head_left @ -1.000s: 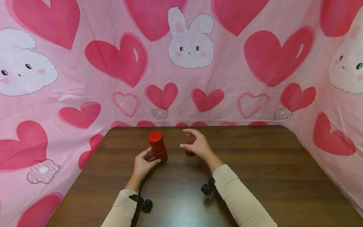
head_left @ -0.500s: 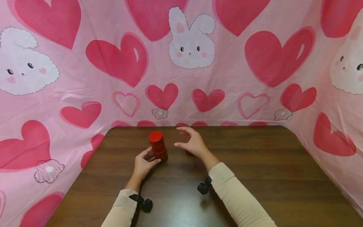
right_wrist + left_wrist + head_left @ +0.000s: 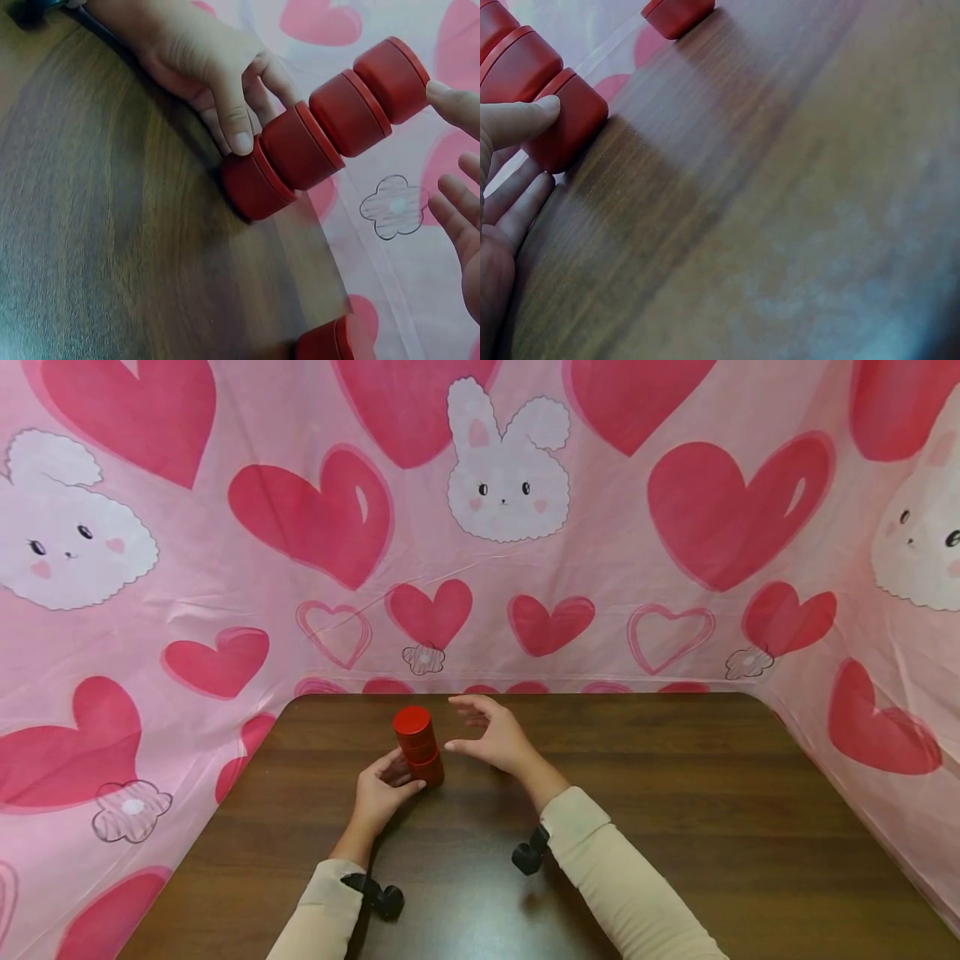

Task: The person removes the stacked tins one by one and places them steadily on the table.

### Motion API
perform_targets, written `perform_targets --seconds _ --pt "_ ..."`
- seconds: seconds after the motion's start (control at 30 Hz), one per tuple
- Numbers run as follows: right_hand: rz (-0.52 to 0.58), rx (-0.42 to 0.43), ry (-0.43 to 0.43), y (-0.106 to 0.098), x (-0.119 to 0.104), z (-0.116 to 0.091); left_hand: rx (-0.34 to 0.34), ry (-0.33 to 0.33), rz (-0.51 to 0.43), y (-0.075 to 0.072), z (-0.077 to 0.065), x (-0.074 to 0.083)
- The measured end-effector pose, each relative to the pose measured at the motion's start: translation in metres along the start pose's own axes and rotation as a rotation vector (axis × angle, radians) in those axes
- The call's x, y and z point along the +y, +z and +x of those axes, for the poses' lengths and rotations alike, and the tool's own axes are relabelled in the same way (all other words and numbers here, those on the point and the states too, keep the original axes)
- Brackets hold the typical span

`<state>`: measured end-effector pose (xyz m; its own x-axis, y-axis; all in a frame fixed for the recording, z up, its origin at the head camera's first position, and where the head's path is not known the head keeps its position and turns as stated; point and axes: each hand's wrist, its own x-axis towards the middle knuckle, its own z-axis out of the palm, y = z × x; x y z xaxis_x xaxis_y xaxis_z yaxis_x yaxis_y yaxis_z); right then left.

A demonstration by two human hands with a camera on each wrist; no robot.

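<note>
Several small red lidded tins stand in one upright stack (image 3: pixel 415 739) on the table's left half. The left hand (image 3: pixel 378 793) holds the bottom tin (image 3: pixel 255 184), thumb on the near side and fingers behind. Just right of the stack's upper part, the right hand (image 3: pixel 491 742) hovers with thumb and fingers spread and nothing between them. In the right wrist view its thumb tip appears close to the top tin (image 3: pixel 391 79); whether they touch I cannot tell. A single loose tin (image 3: pixel 679 15) sits on the table, mostly hidden behind the right hand in the head view.
The brown wooden table (image 3: pixel 675 827) has rounded far corners. A pink cloth (image 3: pixel 615 552) with hearts and rabbits hangs behind it and along both sides. Each wrist carries a small black camera (image 3: pixel 528 856) on a strap.
The right hand has moved left from over the loose tin towards the stack, its fingers staying spread. The left hand and the stack have kept their place.
</note>
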<state>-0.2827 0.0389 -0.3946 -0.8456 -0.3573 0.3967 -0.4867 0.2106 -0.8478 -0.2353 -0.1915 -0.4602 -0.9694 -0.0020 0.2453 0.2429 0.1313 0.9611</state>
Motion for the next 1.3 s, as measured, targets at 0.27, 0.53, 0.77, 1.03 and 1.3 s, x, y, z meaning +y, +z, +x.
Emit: perform_targets --seconds 0.27,0.53,0.77,1.03,1.3 --pt "0.007 -0.025 -0.028 0.010 -0.004 0.005 -0.006 0.014 -0.003 -0.001 -0.001 -0.001" --pt "0.022 -0.055 -0.020 0.018 -0.008 0.008 -0.013 0.014 -0.005 -0.001 0.000 -0.001" --pt "0.019 -0.061 -0.012 0.026 -0.013 0.012 -0.015 0.030 -0.011 -0.002 0.000 0.000" --pt "0.079 -0.064 -0.026 0.035 -0.013 0.015 -0.014 0.019 0.004 -0.003 -0.001 0.001" --pt "0.075 -0.046 0.014 0.043 -0.017 0.016 -0.017 0.026 -0.014 -0.004 -0.002 -0.001"
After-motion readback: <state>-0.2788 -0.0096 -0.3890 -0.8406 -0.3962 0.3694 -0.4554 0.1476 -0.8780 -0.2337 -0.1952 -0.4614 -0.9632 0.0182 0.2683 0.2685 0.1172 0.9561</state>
